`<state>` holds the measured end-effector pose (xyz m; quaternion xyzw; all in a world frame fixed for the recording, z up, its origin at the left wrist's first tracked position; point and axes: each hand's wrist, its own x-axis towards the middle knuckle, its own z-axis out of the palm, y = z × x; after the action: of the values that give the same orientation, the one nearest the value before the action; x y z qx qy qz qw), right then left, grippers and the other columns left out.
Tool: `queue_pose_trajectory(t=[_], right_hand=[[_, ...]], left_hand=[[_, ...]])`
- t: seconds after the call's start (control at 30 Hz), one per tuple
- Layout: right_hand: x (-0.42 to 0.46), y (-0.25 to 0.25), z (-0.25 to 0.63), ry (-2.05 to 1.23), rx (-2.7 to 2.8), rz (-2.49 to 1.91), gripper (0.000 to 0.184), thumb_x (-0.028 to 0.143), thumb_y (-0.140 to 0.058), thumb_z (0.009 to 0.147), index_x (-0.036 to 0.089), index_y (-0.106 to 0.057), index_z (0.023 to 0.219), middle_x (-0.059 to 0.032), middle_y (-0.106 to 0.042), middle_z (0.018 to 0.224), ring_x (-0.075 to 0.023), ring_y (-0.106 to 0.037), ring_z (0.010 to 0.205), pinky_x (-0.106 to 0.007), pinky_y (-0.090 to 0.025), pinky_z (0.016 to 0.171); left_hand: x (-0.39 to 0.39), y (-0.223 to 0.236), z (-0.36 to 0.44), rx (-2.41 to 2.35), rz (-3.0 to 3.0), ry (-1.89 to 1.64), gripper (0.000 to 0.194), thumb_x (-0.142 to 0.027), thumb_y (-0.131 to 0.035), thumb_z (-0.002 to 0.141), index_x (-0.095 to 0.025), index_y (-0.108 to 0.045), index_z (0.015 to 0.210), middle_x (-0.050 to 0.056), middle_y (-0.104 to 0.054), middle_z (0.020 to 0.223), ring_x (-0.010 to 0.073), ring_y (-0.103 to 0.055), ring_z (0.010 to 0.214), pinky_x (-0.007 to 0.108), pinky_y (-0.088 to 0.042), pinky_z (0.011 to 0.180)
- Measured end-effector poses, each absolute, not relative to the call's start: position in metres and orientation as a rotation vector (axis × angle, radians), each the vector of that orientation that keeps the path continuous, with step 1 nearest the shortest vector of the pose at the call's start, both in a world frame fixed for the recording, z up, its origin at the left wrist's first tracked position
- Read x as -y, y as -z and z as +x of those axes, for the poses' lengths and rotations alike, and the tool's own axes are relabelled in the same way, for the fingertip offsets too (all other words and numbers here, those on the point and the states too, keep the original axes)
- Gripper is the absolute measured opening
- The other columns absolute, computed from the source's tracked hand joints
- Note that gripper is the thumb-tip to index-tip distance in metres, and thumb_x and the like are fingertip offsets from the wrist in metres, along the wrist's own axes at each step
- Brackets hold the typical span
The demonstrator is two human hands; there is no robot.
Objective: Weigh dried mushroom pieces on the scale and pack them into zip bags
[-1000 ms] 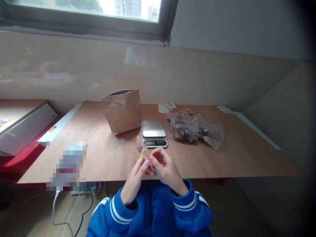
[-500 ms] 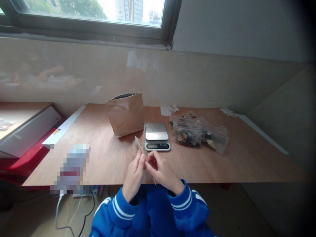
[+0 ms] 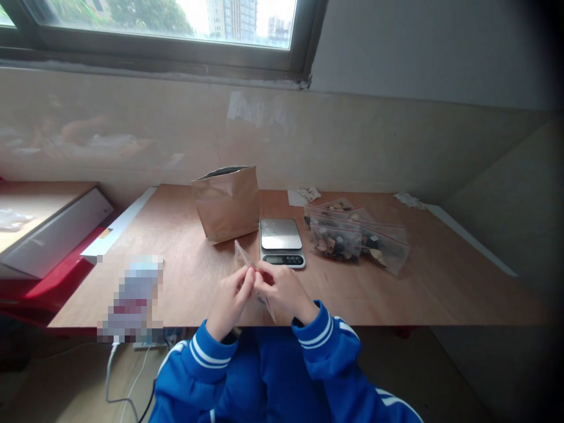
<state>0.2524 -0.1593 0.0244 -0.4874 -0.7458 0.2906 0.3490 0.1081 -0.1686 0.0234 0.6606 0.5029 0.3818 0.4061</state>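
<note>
Between my hands is a clear zip-lock bag (image 3: 241, 254) with a red strip along its edge, tilted above the near side of the table. My left hand (image 3: 231, 294) pinches its edge near the middle. Right beside it, my right hand (image 3: 283, 289) grips the same edge, thumbs almost touching. Most of the bag is hidden behind my fingers, so its contents cannot be made out. Just beyond my hands sits a digital kitchen scale (image 3: 282, 235) with nothing on its metal plate. A brown stand-up pouch (image 3: 227, 205), open at the top, stands left of the scale.
Several filled zip-lock bags (image 3: 337, 242) lie piled to the right of the scale. A pixelated object (image 3: 134, 296) with a cable (image 3: 107, 376) is at the table's left front. Crumpled tissue (image 3: 308, 194) and white paper lie by the wall.
My right hand has come in closer to my left along the bag's edge, and both hands have risen slightly. The bag has turned a little. The view has shifted slightly.
</note>
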Motion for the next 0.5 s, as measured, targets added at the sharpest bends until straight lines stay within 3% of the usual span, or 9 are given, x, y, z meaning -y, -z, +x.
queue_pose_trajectory(t=[0.27, 0.43, 0.5], right_hand=[[0.141, -0.022, 0.276, -0.756, 1.619, -1.326, 0.021, 0.024, -0.051, 0.075, 0.021, -0.038, 0.059, 0.0067, -0.038, 0.053, -0.0085, -0.034, 0.049, -0.021, -0.026, 0.049], [0.134, -0.021, 0.294, -0.756, 1.359, -1.296, 0.028, 0.034, -0.050, 0.081, 0.023, -0.033, 0.062, 0.0075, -0.031, 0.055, -0.0090, -0.032, 0.050, -0.020, -0.029, 0.048], [0.136, -0.023, 0.290, -0.785, 1.343, -1.228, 0.027, 0.035, -0.048, 0.084, 0.023, -0.034, 0.065, 0.0071, -0.032, 0.057, -0.0093, -0.033, 0.051, -0.021, -0.030, 0.050]], left_hand=[[0.167, -0.026, 0.093, -1.445, 1.632, -1.028, 0.037, -0.044, -0.044, 0.088, -0.019, -0.046, 0.061, -0.003, -0.046, 0.052, 0.0105, -0.046, 0.049, 0.022, -0.033, 0.052], [0.167, -0.027, 0.074, -1.452, 1.552, -1.118, 0.041, -0.046, -0.048, 0.086, -0.019, -0.042, 0.055, -0.003, -0.042, 0.052, 0.0109, -0.043, 0.052, 0.023, -0.034, 0.053], [0.165, -0.023, 0.075, -1.349, 1.456, -1.211, 0.045, -0.048, -0.042, 0.088, -0.019, -0.041, 0.053, -0.001, -0.041, 0.053, 0.0121, -0.044, 0.055, 0.024, -0.037, 0.056]])
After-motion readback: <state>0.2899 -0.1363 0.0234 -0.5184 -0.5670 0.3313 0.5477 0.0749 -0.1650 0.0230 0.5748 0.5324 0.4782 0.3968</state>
